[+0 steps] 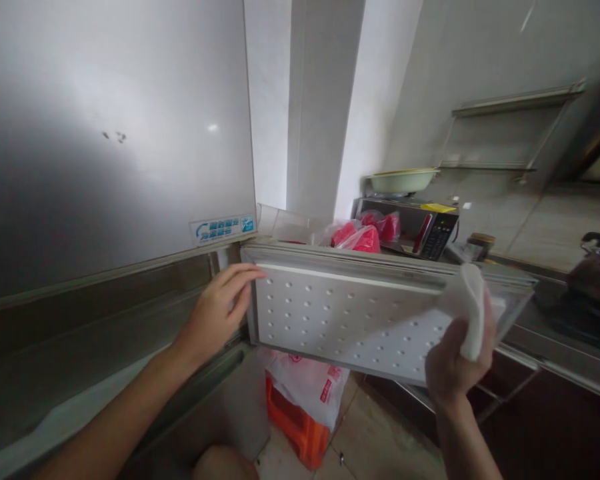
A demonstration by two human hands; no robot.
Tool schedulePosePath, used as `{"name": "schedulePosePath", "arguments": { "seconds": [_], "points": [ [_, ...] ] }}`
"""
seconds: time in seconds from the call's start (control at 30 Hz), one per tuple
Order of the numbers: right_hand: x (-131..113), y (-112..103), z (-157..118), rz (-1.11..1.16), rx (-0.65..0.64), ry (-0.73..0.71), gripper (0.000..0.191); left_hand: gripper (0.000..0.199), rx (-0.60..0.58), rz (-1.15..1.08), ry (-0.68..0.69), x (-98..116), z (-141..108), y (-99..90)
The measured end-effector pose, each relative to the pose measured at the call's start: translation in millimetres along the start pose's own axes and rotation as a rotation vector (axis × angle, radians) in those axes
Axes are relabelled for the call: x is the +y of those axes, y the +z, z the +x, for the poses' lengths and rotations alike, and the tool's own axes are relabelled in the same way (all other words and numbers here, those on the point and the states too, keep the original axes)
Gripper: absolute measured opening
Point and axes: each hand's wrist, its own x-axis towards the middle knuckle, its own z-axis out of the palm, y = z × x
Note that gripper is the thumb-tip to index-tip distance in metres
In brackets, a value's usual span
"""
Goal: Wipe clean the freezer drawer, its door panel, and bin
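Note:
A fridge door (350,313) with a dimpled white inner panel stands swung out in front of me. My left hand (225,300) is at the panel's upper left corner, beside the hinge side. Its fingers are stretched out with the thumb apart, and the fingertips seem to touch the door's rim; nothing is in it. At the door's right end, my right hand (463,353) grips a folded white cloth (473,313), which is slightly blurred. Whether the cloth presses on the panel I cannot tell.
Above left is the closed silver upper fridge door (115,133). Behind the open door are red items in plastic bags (360,237), a microwave (430,233) and a pale green basin (403,180). Below, a white plastic bag (310,383) lies on an orange stool-like object (300,427).

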Motion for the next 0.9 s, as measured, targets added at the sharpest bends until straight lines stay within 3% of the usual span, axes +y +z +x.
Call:
{"name": "schedulePosePath", "arguments": {
  "seconds": [0.1, 0.23, 0.37, 0.47, 0.7, 0.8, 0.9],
  "points": [
    [3, 16, 22, -0.086, -0.042, -0.316, 0.053, 0.035, -0.091, 0.048, 0.112, 0, 40, 17.2],
    [0, 25, 10, -0.104, -0.185, -0.363, 0.067, 0.039, -0.205, 0.096, 0.215, -13, 70, 31.7],
    [-14, 42, -25, -0.112, -0.33, -0.376, 0.078, 0.041, -0.231, 0.073, 0.221, -31, 72, 25.0],
    [-37, 68, -45, -0.078, -0.437, -0.394, 0.082, 0.043, -0.229, 0.068, 0.18, -38, 68, 16.2],
    [-103, 151, -59, -0.02, -0.613, -0.582, 0.06, 0.04, -0.286, 0.106, -0.008, -24, 83, 10.6],
    [-111, 174, -66, 0.011, -0.675, -0.71, 0.051, 0.042, -0.297, 0.117, 0.011, -21, 86, 11.1],
    [-103, 181, -72, 0.042, -0.717, -0.907, 0.048, 0.044, -0.289, 0.115, 0.011, -21, 85, 11.7]
  ]
}}
